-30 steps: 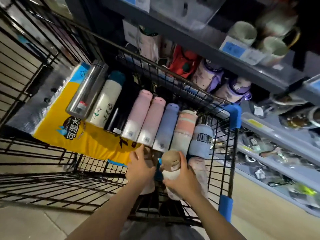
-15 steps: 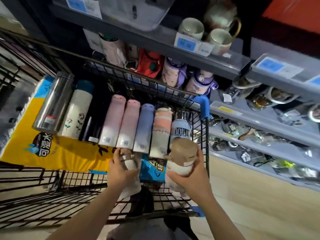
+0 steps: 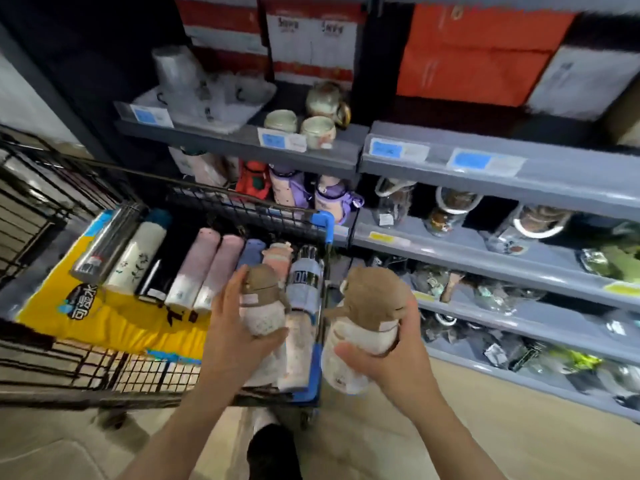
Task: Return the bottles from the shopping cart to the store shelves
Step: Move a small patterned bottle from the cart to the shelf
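Two brown-capped bottles are shown held upright, one per hand, at the near right corner of the cart (image 3: 322, 223). The left bottle (image 3: 261, 306) is grasped by the left hand (image 3: 239, 327), whose fingers are wrapped around its pale body; it is held above the cart's interior. The right bottle (image 3: 363, 327) is gripped by the right hand (image 3: 391, 351), fingers curled around its body, and is held outside the cart rim, on the side of the shelves (image 3: 485, 261). Gripping by the body leaves each cap free and the bottles vertical, presumably so that they can be stood directly on a shelf.

A row of bottles (image 3: 194, 268) lies side by side on a yellow pack (image 3: 104, 317) in the cart, so most of the task is judged to remain. Similar bottles with purple caps (image 3: 332, 199) are seen on the shelf behind the cart; a matching space there would probably be sought. With both hands occupied, one bottle would have to be placed at a time.
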Demonstrator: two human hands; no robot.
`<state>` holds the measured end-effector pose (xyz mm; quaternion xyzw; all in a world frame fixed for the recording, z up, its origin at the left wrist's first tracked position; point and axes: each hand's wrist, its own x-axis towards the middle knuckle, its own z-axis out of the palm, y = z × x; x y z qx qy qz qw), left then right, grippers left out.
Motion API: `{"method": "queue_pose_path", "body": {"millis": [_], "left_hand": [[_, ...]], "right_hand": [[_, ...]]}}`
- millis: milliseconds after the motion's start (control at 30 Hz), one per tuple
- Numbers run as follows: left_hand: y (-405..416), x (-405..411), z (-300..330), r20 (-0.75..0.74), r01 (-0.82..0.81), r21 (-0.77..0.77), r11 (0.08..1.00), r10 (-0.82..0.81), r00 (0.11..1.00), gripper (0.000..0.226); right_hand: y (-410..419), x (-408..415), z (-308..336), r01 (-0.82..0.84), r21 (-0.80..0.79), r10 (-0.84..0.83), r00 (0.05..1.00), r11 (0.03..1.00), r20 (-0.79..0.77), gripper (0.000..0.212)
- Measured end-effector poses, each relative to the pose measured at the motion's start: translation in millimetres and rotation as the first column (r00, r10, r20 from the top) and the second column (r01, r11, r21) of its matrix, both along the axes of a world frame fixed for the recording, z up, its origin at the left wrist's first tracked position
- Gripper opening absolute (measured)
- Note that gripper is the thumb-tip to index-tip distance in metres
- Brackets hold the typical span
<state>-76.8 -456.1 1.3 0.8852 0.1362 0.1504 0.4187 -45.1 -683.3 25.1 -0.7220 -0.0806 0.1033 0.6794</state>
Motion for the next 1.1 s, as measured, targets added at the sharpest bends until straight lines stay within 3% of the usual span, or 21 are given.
{"method": "queue_pose_path", "body": {"millis": [233, 400, 567, 767, 967, 1100], "left_hand": [[-183, 19, 64, 0.236, 0.203, -0.06, 0.977, -0.184, 0.954, 0.109], [-301, 39, 99, 0.303, 0.415, -0.161, 0.895, -0.356, 0.884, 0.114], [-390, 61, 130, 0.364, 0.626, -0.198, 0.754, -0.537, 0.761, 0.115], [-489, 110, 151, 0.44, 0.734, -0.219, 0.643, -0.606, 0.662, 0.113], [-570, 175, 165, 0.523, 0.764, -0.335, 0.552, -0.566, 0.638, 0.113], [-613, 209, 190, 0.583, 0.767, -0.307, 0.563, -0.525, 0.62, 0.115]], "right_hand": [[-168, -29, 43, 0.287, -0.016, -0.278, 0.939, 0.958, 0.2, 0.091], [-277, -39, 78, 0.542, 0.007, -0.512, 0.788, 0.84, 0.341, 0.1], [-361, -40, 117, 0.719, 0.098, -0.684, 0.598, 0.688, 0.418, 0.104], [-447, -11, 168, 0.754, 0.208, -0.729, 0.464, 0.623, 0.503, 0.088], [-530, 62, 205, 0.722, 0.316, -0.76, 0.438, 0.616, 0.48, 0.089], [-574, 106, 231, 0.69, 0.412, -0.795, 0.431, 0.595, 0.427, 0.092]]}}
